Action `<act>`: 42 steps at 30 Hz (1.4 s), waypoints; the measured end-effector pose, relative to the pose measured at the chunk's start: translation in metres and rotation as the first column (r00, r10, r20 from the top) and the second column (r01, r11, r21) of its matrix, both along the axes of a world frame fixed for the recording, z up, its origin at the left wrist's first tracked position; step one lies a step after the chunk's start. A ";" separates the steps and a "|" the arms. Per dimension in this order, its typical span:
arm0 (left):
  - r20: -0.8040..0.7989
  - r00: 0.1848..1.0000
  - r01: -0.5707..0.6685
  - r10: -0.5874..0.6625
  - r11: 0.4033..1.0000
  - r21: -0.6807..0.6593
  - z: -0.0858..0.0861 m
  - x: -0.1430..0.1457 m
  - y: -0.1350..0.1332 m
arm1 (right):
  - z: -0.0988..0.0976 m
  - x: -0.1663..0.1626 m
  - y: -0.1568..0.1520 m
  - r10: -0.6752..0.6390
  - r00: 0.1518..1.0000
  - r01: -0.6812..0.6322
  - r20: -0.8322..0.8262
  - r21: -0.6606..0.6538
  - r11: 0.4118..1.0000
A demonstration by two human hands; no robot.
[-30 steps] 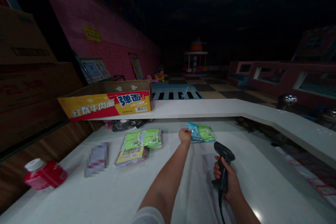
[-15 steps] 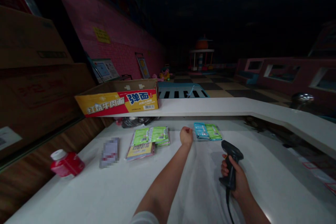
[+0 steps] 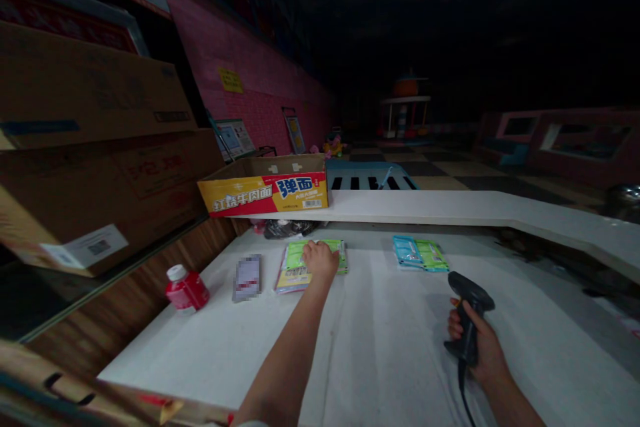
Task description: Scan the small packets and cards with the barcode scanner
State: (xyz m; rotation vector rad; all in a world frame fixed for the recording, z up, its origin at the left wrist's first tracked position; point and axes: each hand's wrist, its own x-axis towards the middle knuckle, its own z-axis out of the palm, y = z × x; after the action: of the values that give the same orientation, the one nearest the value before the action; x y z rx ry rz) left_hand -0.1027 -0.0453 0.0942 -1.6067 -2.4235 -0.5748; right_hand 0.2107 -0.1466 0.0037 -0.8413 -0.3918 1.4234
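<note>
My left hand (image 3: 320, 260) reaches across the white counter (image 3: 390, 347) and rests on a stack of green and yellow packets (image 3: 299, 267), with its fingers curled over them. Whether it grips a packet does not show. My right hand (image 3: 477, 343) is wrapped round the handle of a black barcode scanner (image 3: 469, 313), held upright near the counter's right side. A second small pile of blue and green packets (image 3: 419, 254) lies farther back, between my two hands.
A yellow and red cardboard tray (image 3: 265, 192) sits on the raised white ledge (image 3: 450, 208). A red bottle with a white cap (image 3: 187, 289) and a phone-like flat item (image 3: 247, 277) lie at the left. Large brown cartons (image 3: 90, 147) are stacked on the left.
My left hand has moved left from the blue and green packets to the green and yellow stack. The view has swung left. My right hand still holds the scanner.
</note>
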 end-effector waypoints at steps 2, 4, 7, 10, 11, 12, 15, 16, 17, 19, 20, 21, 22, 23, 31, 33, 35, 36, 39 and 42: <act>-0.001 1.000 -0.029 0.029 0.999 -0.039 -0.001 -0.003 0.000 | -0.001 0.000 0.000 -0.003 1.000 0.003 0.003 0.002 1.000; 0.015 0.999 -0.042 0.043 0.997 -0.059 -0.001 -0.003 0.000 | -0.001 -0.001 0.000 -0.011 1.000 0.011 0.004 0.004 1.000; 0.061 0.997 -0.041 0.045 0.997 -0.064 0.002 -0.001 0.000 | 0.001 -0.002 0.000 -0.026 1.000 0.026 0.001 0.006 1.000; 0.122 0.991 -0.043 0.048 0.998 -0.043 0.006 -0.001 0.001 | 0.003 -0.003 -0.001 -0.035 0.999 0.035 0.021 0.008 0.999; 0.161 0.986 -0.043 0.049 0.998 -0.040 0.007 -0.002 0.003 | 0.003 -0.003 -0.001 -0.036 0.999 0.036 0.032 0.010 0.999; 0.213 0.976 -0.040 0.047 0.998 -0.038 0.008 -0.004 0.005 | 0.004 -0.003 -0.001 -0.037 0.998 0.036 0.041 0.013 0.999; 0.392 0.920 -0.010 0.009 1.000 0.002 0.007 -0.011 0.012 | 0.006 -0.003 -0.001 -0.030 0.998 0.030 0.051 0.014 0.999; 0.450 0.893 0.001 -0.016 0.999 0.032 0.004 -0.013 0.014 | 0.006 -0.003 -0.001 -0.030 0.998 0.029 0.047 0.012 1.000; 0.513 0.857 0.016 -0.047 0.998 0.064 0.000 -0.014 0.016 | 0.006 -0.004 -0.001 -0.030 0.999 0.029 0.040 0.009 1.000; 0.675 0.726 0.055 -0.132 0.989 0.134 -0.013 -0.013 0.016 | 0.007 -0.004 -0.002 -0.033 0.999 0.033 0.018 0.006 0.999; 0.760 0.624 0.077 -0.181 0.982 0.171 -0.022 -0.011 0.014 | 0.008 -0.004 -0.002 -0.036 0.999 0.035 0.010 0.006 0.999; 0.832 0.504 0.095 -0.235 0.972 0.216 -0.032 -0.007 0.010 | 0.008 -0.005 -0.002 -0.038 0.999 0.037 0.005 0.009 0.999; 0.878 0.379 0.115 -0.291 0.957 0.267 -0.043 -0.003 0.005 | 0.008 -0.005 -0.003 -0.040 0.999 0.040 0.005 0.012 0.999; 0.898 0.286 0.117 -0.336 0.942 0.315 -0.053 0.002 -0.002 | 0.009 -0.005 -0.003 -0.044 0.999 0.044 0.009 0.015 0.999; 0.839 0.083 0.172 -0.538 0.837 0.519 -0.095 0.023 -0.036 | 0.007 -0.007 -0.009 -0.028 0.996 0.025 0.083 0.038 0.999; 0.827 0.080 0.185 -0.557 0.823 0.536 -0.098 0.022 -0.034 | 0.009 -0.009 -0.012 -0.028 0.992 0.024 0.126 0.033 0.999; 0.814 0.062 0.187 -0.578 0.807 0.560 -0.101 0.020 -0.032 | 0.013 -0.013 -0.016 -0.021 0.982 0.018 0.186 0.019 1.000; 0.807 0.050 0.184 -0.588 0.800 0.571 -0.103 0.020 -0.031 | 0.015 -0.016 -0.018 -0.008 0.976 0.005 0.217 0.012 1.000; 0.796 0.033 0.169 -0.604 0.788 0.592 -0.106 0.020 -0.029 | 0.023 -0.029 -0.029 0.078 0.949 -0.078 0.305 -0.012 0.997; 0.798 0.035 0.168 -0.602 0.790 0.589 -0.106 0.020 -0.029 | 0.030 -0.046 -0.042 0.170 0.886 -0.169 0.431 -0.040 0.985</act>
State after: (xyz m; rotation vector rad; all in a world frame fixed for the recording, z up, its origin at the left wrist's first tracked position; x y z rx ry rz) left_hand -0.0829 -0.0743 -0.0121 -2.0442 -1.9587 -2.8338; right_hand 0.1645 -0.1889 0.0340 -1.1515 -0.8220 1.3886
